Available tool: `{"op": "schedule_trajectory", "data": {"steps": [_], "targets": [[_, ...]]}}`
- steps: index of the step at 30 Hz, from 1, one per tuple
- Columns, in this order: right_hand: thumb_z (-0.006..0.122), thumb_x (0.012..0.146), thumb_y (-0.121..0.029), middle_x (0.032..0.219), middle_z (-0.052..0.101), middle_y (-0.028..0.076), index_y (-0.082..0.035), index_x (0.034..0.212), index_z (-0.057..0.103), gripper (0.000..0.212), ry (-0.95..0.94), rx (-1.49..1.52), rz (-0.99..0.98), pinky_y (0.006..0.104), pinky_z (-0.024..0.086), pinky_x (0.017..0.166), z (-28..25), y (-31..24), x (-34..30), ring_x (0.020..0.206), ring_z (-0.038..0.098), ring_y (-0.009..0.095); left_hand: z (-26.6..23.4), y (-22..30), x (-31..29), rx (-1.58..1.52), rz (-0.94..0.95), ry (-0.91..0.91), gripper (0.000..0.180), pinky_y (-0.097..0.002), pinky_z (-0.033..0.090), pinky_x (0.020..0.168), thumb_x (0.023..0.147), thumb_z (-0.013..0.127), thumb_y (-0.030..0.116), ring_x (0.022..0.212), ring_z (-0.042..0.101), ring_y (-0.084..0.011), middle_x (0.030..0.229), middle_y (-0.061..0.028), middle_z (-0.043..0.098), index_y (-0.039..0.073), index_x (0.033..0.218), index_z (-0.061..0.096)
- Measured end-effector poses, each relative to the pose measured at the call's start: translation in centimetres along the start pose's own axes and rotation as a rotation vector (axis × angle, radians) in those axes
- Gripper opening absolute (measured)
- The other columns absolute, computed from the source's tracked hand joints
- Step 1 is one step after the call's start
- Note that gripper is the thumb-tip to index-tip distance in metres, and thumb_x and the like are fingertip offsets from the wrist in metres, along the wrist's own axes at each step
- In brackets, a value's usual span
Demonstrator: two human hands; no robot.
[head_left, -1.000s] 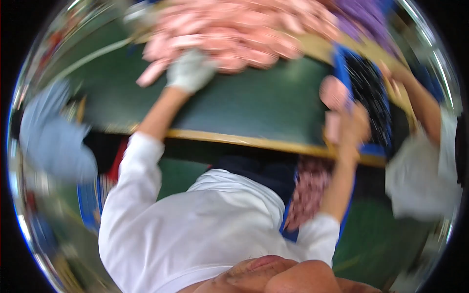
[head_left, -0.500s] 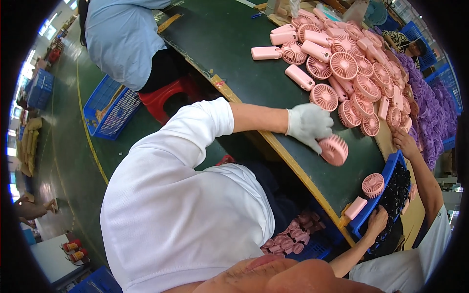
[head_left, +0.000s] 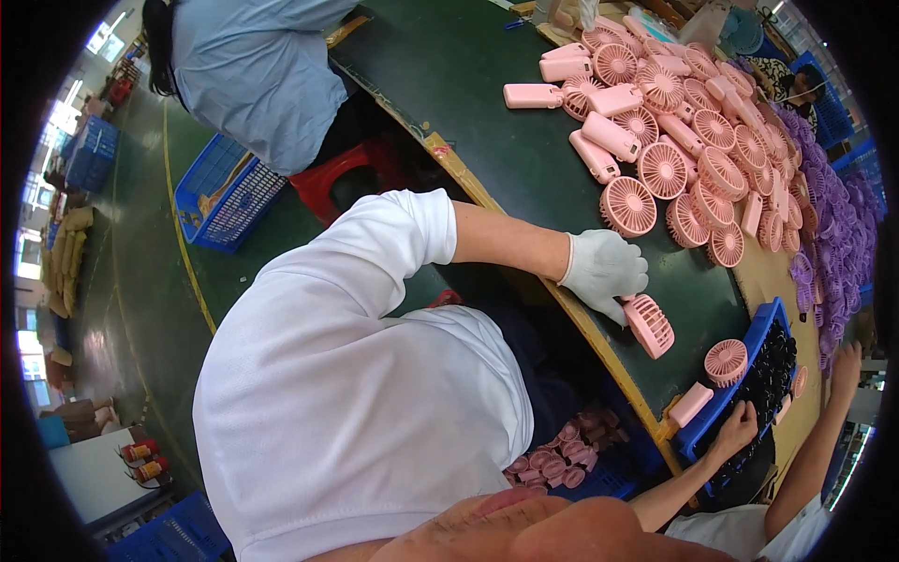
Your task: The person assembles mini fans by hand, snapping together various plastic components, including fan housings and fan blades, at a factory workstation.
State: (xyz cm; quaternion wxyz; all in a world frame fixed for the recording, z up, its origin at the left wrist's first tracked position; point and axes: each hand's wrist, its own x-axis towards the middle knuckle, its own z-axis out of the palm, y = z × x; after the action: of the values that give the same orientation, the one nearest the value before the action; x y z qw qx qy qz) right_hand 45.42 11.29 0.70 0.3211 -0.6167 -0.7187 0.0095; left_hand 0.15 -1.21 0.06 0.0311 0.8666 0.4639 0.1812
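Observation:
In a white glove, my left hand (head_left: 604, 267) is closed on a pink handheld fan (head_left: 653, 328) over the green table. The fan's round slotted head is turned edge-on beyond my thumb. Past my hand lies a large pile of pink handheld fans (head_left: 719, 173), some with grilles up and others with handles outward. My right hand is out of sight. Another person's bare hand (head_left: 737, 429) reaches into a blue tray (head_left: 688, 440) of small black parts. Beside that tray stand a pink fan (head_left: 726, 362) and a pink block-shaped piece (head_left: 691, 405).
The table's yellow wooden edge (head_left: 599, 328) runs beside my forearm. Purple fan parts (head_left: 833, 220) are heaped behind the pink pile. A person in a blue shirt (head_left: 248, 80) sits at upper left, near a red stool (head_left: 346, 178) and a blue crate (head_left: 225, 201). Below the table are more pink parts (head_left: 562, 454).
My left hand has drawn the fan back from the pile, nearer the tray, and turned it so its side slots show. The other person's second bare hand has moved away from the pile.

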Motion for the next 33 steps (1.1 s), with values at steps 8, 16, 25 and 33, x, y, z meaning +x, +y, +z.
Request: {"op": "schedule_trajectory", "data": {"steps": [8, 16, 25, 33], "targets": [[0.059, 0.090, -0.013, 0.094, 0.061, 0.009, 0.009, 0.113, 0.057, 0.032, 0.147, 0.449, 0.255, 0.0259, 0.048, 0.076, -2.2, -3.2, -2.7, 0.080, 0.057, 0.015, 0.4, 0.1, 0.1, -0.017, -0.018, 0.052, 0.049, -0.0380, 0.049, 0.056, 0.077, 0.058, 0.057, 0.071, 0.063, -0.0260, 0.076, -0.0081, 0.064, 0.009, 0.075, 0.064], [0.051, 0.078, 0.011, 0.096, 0.059, 0.010, 0.009, 0.092, 0.059, 0.015, 0.113, 0.695, 0.086, 0.0319, 0.044, 0.087, -0.5, -15.7, -9.4, 0.094, 0.055, 0.019, 0.5, 2.0, 0.1, -0.874, -0.470, 0.360, 0.036, -0.0338, 0.048, 0.054, 0.072, 0.068, 0.041, 0.055, 0.060, -0.0231, 0.063, -0.0056, 0.063, 0.005, 0.074, 0.066], [0.075, 0.077, -0.019, 0.084, 0.049, 0.007, 0.004, 0.080, 0.055, 0.031, -0.288, 1.273, -0.227, 0.0316, 0.036, 0.076, 4.7, -26.1, -13.0, 0.088, 0.045, 0.021, -0.1, 4.6, -0.6, -1.515, -0.473, 0.263, 0.023, -0.0288, 0.048, 0.058, 0.083, 0.061, 0.029, 0.060, 0.060, -0.0145, 0.068, -0.0030, 0.061, 0.006, 0.086, 0.062], [0.072, 0.081, -0.013, 0.102, 0.057, 0.007, 0.008, 0.087, 0.058, 0.027, -0.386, 1.248, 0.192, 0.0205, 0.041, 0.058, 5.2, -26.2, -12.9, 0.073, 0.052, 0.011, -1.5, 4.4, -0.8, -0.714, -0.380, 0.216, 0.054, -0.0390, 0.041, 0.046, 0.063, 0.067, 0.057, 0.054, 0.056, -0.0342, 0.056, -0.0132, 0.055, 0.005, 0.057, 0.055]]}}
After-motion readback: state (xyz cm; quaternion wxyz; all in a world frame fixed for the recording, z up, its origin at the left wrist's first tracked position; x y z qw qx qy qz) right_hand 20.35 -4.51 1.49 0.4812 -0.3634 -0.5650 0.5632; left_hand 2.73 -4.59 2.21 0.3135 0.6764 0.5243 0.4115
